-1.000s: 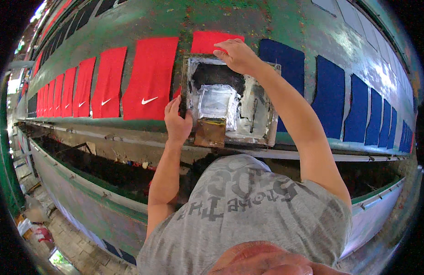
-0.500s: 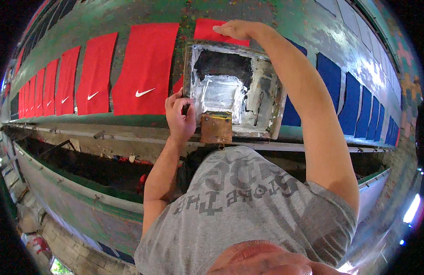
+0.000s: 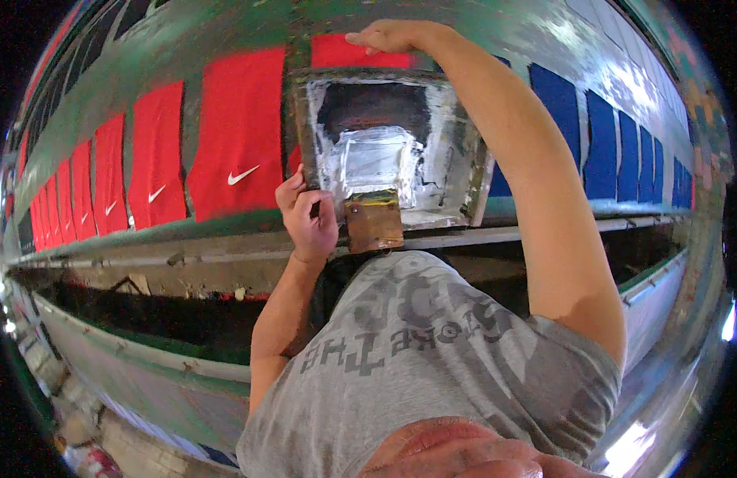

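A screen-printing frame [image 3: 473,209] smeared with white and black rests on the long green table in front of me. My left hand [image 3: 308,217] is at its near left edge, thumb and fingers curled into a ring against the rim. A brown block [image 3: 374,225] sits at the frame's near side. Beyond the frame's far edge, my right hand [image 3: 388,37] hovers over or touches a red cloth panel [image 3: 330,51], fingers stretched leftward and thumb slightly apart. Which of the two I cannot tell. The frame hides that panel's near part.
Red cloth panels with a white mark [image 3: 239,119] lie in a row to the left. Dark blue panels [image 3: 554,99] run along the right. A rail [image 3: 177,256] edges the table near me, with a dark trough [image 3: 201,311] below it.
My view has turned, so the frame and panels appear shifted left. Both hands keep about the same places relative to the frame and the red panel.
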The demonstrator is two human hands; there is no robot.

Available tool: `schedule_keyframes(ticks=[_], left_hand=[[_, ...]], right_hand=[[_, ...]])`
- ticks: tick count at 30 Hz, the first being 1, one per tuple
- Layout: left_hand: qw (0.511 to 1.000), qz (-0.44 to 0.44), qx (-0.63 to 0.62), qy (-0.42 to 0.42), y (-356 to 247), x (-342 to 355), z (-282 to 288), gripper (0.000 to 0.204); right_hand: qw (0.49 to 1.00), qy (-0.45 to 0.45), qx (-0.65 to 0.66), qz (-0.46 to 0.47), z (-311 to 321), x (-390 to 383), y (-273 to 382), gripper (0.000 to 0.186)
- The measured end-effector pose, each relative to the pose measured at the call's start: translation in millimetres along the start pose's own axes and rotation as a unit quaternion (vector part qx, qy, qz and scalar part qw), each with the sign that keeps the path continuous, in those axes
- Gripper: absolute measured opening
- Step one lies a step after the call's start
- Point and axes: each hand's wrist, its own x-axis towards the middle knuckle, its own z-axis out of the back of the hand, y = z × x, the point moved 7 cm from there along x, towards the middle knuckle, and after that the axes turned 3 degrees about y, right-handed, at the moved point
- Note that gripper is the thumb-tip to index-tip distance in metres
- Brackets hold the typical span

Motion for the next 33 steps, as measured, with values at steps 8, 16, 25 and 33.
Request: schedule_keyframes(ticks=[8,16,25,33], left_hand=[[0.999,0.038,0.005,0.032,4,-2,-1,0.017],[0.999,0.007,0.0,0.052,1,4,-1,0.016],[0.996,0.08,0.008,0.051,7,12,4,0.013],[0.996,0.069,-0.062,0.021,45,-10,-26,0.017]], right_hand=[[0.834,-0.552,0.027,0.008,38,-262,-67,0.049],[0.82,-0.355,0.391,-0.221,-221,-352,-121,0.053],[0.748,-0.44,0.496,-0.029,-241,-359,-94,0.052],[0.738,-0.465,0.487,-0.04,-250,-350,-90,0.056]])
